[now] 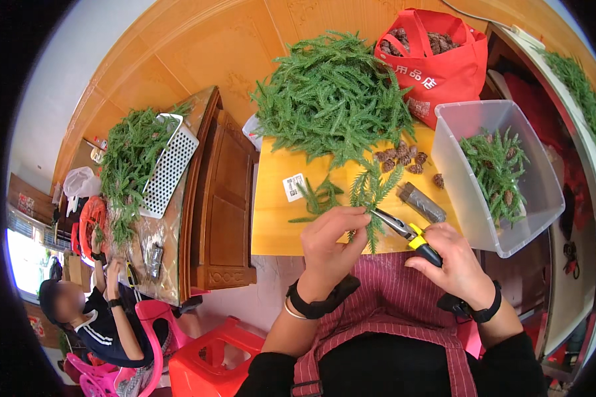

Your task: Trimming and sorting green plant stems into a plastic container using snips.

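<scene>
My left hand (333,239) pinches an artificial pine sprig (375,187) near the table's front edge. In my right hand (458,261) is a pair of long-nose pliers (395,225) with yellow and black handles; its jaw tips meet the sprig beside my left fingertips. What exactly the jaws grip is too small to tell. A smaller loose green sprig (321,197) lies left of the held one. To the right is a dark, plastic-wrapped bundle (422,202), and several brown pine cones (404,155) lie behind it.
On the yellow table (271,228), a large heap of pine sprigs (334,99) stands at the back. A red bag (457,73) of cones is behind a clear plastic bin (540,198) holding finished-looking sprigs. At left, a person (112,324) works beside a white basket (172,169). A red stool (212,370) stands near.
</scene>
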Motion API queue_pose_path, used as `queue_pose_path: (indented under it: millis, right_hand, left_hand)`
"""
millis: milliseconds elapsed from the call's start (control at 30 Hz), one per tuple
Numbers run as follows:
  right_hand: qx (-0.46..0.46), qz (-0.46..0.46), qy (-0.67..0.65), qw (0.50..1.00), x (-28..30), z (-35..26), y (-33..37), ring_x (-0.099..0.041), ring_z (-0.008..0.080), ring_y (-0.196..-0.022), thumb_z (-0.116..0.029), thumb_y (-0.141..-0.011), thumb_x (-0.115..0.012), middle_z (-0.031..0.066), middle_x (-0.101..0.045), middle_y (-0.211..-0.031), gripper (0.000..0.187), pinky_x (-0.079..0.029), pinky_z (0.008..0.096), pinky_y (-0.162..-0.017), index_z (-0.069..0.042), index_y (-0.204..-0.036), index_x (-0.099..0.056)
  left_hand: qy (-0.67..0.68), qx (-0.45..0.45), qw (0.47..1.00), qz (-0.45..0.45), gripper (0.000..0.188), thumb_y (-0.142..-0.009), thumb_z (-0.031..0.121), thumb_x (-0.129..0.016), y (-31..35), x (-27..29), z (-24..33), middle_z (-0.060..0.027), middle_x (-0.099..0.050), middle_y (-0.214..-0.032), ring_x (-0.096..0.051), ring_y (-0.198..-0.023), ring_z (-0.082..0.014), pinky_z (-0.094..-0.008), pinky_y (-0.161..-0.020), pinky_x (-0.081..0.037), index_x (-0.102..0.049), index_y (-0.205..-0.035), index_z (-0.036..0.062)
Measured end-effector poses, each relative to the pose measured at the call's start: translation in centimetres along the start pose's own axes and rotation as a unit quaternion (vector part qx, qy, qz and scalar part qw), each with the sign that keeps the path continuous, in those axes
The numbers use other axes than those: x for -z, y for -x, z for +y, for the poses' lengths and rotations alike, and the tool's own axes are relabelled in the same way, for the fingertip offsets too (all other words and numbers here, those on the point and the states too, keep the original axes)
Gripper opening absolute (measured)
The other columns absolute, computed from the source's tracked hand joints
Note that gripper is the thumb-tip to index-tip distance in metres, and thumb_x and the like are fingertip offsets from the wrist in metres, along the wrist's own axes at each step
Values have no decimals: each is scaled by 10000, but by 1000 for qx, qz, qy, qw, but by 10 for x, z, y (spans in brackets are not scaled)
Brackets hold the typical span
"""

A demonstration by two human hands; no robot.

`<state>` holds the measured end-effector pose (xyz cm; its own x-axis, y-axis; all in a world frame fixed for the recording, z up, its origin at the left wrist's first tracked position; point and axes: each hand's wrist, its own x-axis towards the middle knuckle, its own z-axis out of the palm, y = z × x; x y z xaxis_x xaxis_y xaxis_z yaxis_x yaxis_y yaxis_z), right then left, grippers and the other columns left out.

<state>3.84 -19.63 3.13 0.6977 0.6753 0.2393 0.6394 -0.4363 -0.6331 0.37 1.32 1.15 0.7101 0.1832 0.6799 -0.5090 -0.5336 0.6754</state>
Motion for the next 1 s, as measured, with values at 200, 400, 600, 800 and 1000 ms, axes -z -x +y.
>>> queue_pose_path:
  millis: [200, 400, 600, 800, 1000]
  right_hand:
    - [16, 23, 13, 1000, 2, 3, -2, -466, 346, -675, -270, -689, -704, 143, -478, -662, 362, -398, 382, -604, 0, -699, -463]
    - [-66, -136, -138, 979, 10, 7, 4, -498, 202, -587, -212, -753, -670, 76, -486, -626, 262, -401, 312, -565, -16, -726, -498]
    - [-112, -131, -247, 954, 7, 10, 6, -397, 257, -555, -285, -773, -656, 121, -395, -605, 368, -327, 337, -511, -2, -696, -434]
    - [-77, -109, -183, 974, 7, 7, 4, -403, 264, -560, -280, -777, -651, 125, -406, -611, 358, -330, 341, -512, -2, -702, -438]
    - [-122, -136, -277, 943, 4, 13, 8, -388, 159, -547, -283, -794, -639, 75, -396, -589, 331, -335, 301, -509, -11, -728, -462]
  left_hand:
    - [67, 37, 997, -3, 174, -623, -86, -628, 1, 1, -1, -121, -630, -778, -623, -684, -224, -261, -602, -487, -600, -765, 9]
    - [84, 35, 996, 11, 170, -623, -88, -628, 2, 0, -3, -129, -631, -785, -623, -693, -227, -264, -604, -486, -598, -765, 0]
    - [23, 0, 1000, -10, 174, -635, -129, -618, -1, 2, 3, -141, -621, -785, -613, -727, -217, -264, -643, -481, -581, -760, -13]
    - [-15, -3, 1000, -3, 173, -632, -106, -635, -1, 3, 5, -137, -627, -777, -626, -715, -222, -265, -614, -488, -588, -760, 1]
    - [-49, -36, 998, -5, 159, -625, -82, -640, -4, 3, 6, -127, -634, -776, -629, -682, -219, -261, -591, -490, -598, -743, 15]
